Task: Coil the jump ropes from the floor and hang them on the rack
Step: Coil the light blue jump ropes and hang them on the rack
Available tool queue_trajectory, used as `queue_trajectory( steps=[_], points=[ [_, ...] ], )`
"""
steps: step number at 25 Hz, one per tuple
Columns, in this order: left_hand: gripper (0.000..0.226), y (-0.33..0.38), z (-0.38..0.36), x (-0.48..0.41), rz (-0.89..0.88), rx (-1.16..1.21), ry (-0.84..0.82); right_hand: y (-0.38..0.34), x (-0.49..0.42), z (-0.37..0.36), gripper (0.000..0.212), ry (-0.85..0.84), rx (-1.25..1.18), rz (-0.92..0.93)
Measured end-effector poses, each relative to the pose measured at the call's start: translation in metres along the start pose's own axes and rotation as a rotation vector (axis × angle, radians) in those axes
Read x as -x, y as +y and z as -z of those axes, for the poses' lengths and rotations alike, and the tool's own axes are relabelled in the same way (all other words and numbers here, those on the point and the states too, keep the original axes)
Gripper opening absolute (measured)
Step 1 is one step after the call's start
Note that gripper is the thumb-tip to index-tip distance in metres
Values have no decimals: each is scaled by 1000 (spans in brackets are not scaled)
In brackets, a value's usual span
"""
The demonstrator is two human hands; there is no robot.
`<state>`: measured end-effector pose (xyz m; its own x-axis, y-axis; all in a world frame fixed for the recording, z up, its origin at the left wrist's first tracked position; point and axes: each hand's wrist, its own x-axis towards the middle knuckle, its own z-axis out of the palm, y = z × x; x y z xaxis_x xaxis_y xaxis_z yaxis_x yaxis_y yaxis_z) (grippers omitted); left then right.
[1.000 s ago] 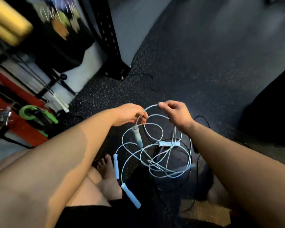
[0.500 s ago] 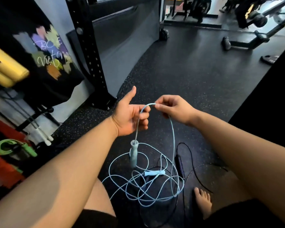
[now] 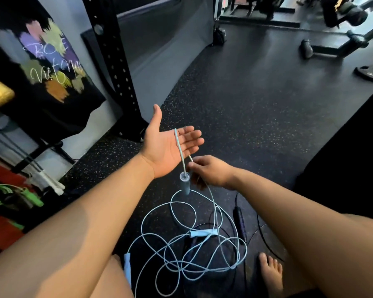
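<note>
Left hand (image 3: 167, 145): flat, palm up, fingers spread; light blue cord (image 3: 179, 150) draped over them.
Right hand (image 3: 211, 172): pinches the cord just below.
Hanging handle (image 3: 184, 183): dangles between both hands.
Floor (image 3: 256, 108): blue loops tangled, black rope (image 3: 239, 222) beside.
Rack upright (image 3: 114, 67): upper left.

Head camera looks down, close over floor (image 3: 256, 108)

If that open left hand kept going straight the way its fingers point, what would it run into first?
Nothing close, as far as I can tell. The left hand points right across bare speckled floor; the weight plate lies farther off, roughly that way, though depth is unclear.
</note>
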<state>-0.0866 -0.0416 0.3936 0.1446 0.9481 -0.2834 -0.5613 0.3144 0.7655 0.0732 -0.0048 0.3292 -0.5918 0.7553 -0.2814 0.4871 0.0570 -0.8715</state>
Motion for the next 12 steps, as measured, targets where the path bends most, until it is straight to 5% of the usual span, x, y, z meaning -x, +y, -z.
queue_trajectory(
  steps=[5, 8, 12],
  points=[
    [110, 12, 12, -6, -92, -1, 145, -23, 6, -6, 27, -156, 447, 38],
    [111, 11, 19, -8, -83, -168, 207, -39, 17, -5, 28, -128, 710, 164],
    [113, -4, 15, -9, 2, -444, 236, -53, 27, 12, 32, -25, 773, 343]
  ],
)
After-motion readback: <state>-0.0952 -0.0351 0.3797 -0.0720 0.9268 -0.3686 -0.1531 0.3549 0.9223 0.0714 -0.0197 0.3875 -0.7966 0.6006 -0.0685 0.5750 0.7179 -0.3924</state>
